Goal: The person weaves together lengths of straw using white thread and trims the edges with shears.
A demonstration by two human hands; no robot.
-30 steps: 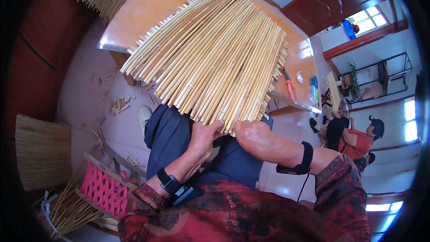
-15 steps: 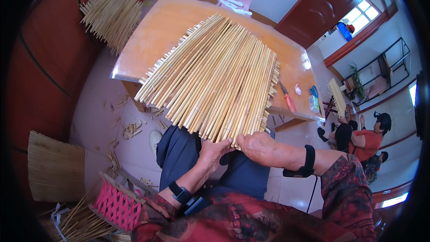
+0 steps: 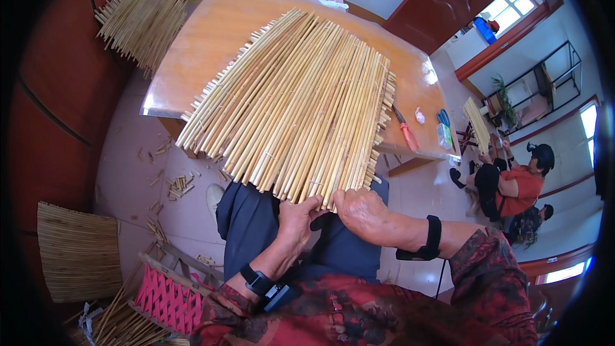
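Note:
A mat of pale straw-coloured sticks [image 3: 288, 102], bound side by side with thin ties, spreads from the table to above my lap. My left hand [image 3: 298, 221] pinches its near edge, thumb on top. Close beside it on the right, my right hand [image 3: 362, 214] is closed on the same edge, its fingers curled over the stick ends. More sticks show in a layer under the mat along both sides. Any tie or small thing between my fingers is hidden.
On the orange table [image 3: 218, 19] lie red-handled pliers [image 3: 406, 129], blue-handled scissors [image 3: 443, 117] and a small clear box [image 3: 444, 136]. Stick offcuts [image 3: 179, 186] litter the floor. A stool with pink webbing [image 3: 168, 301] stands lower left. Another person [image 3: 522, 179] sits at right.
Both hands keep their grip on the mat's near edge. The view has shifted slightly, so the table and mat appear a little further left and up.

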